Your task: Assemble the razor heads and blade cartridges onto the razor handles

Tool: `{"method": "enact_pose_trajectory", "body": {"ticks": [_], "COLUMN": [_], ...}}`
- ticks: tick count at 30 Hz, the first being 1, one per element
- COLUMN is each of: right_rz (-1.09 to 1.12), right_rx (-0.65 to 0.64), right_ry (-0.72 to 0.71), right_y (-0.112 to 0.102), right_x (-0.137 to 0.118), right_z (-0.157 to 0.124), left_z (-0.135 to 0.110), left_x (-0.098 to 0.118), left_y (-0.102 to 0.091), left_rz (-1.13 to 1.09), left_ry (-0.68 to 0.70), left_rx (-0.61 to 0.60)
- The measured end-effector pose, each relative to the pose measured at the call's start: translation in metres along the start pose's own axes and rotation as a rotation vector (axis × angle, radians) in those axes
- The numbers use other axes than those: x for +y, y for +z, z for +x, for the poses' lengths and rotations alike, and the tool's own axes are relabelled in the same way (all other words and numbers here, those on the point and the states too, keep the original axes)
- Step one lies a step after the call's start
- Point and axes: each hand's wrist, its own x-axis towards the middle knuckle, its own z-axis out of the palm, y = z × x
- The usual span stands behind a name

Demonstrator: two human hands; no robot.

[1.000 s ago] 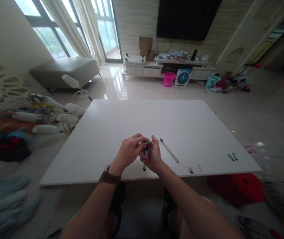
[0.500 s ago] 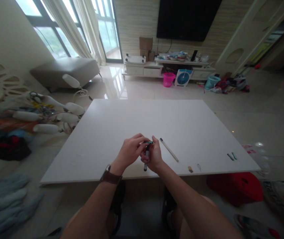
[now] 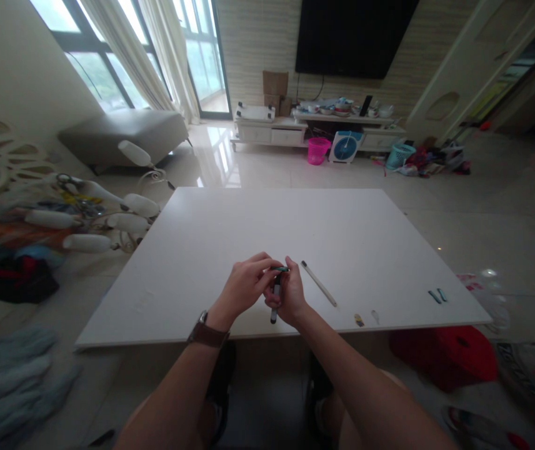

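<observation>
- Head view: I see almost no change over the last second — the left hand (image 3: 251, 278) still pinches the small green piece (image 3: 280, 269) above the white table (image 3: 267, 225), so I judge the work is at the same point.
- Right hand (image 3: 292, 294) stays curled around the grey, dark-ended tool (image 3: 274, 312), one end poking out below.
- Fingers crowd the join — I can't tell whether piece and tool touch.
</observation>
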Motion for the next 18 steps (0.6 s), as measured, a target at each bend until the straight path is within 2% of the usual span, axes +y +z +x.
{"method": "enact_pose_trajectory", "body": {"ticks": [18], "right_rz": [0.014], "right_rx": [-0.001], "right_ry": [-0.012], "right_y": [0.0029], "right_x": [-0.0015], "right_z": [-0.0008], "left_z": [-0.0006], "left_x": [-0.0001], "left_y": [0.0008], "left_rz": [-0.004], "left_ry": [-0.009], "left_rx": [0.015]}}
